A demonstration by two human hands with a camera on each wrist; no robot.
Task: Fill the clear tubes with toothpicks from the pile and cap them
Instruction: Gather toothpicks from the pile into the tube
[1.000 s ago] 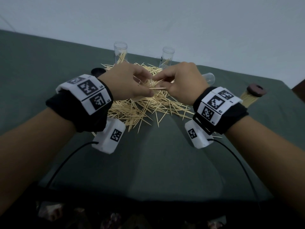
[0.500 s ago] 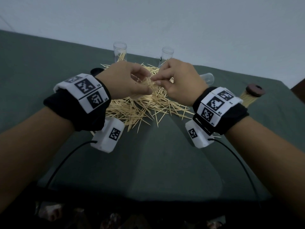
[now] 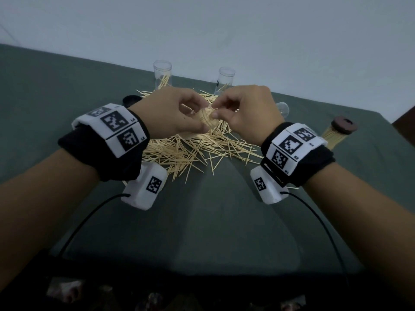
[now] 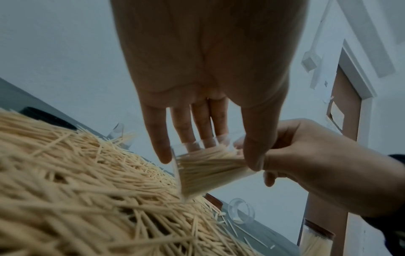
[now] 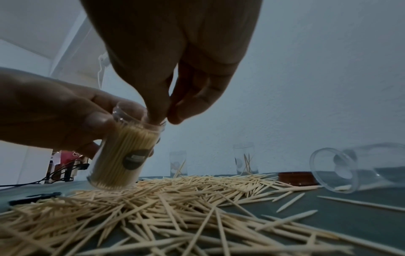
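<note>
The left hand (image 3: 173, 113) curls round a nearly full clear tube (image 5: 122, 155), tilting its mouth toward the right hand (image 3: 244, 111), presumably to ease loading. The right thumb and forefinger are pinched together at the rim (any toothpick there is hidden). Beneath lies the toothpick pile (image 3: 190, 151); 2 upright tubes (image 3: 162, 74) wait behind.

A: What's behind the desk (image 3: 202, 221)?
B: A plain pale wall (image 3: 224, 30), dim bluish light. The desk wears a dark green cloth.
A: And to the side?
B: A brown door (image 4: 346, 110) in a white frame (image 4: 359, 72), with a white box (image 4: 309, 61) on the wall beside it.
</note>
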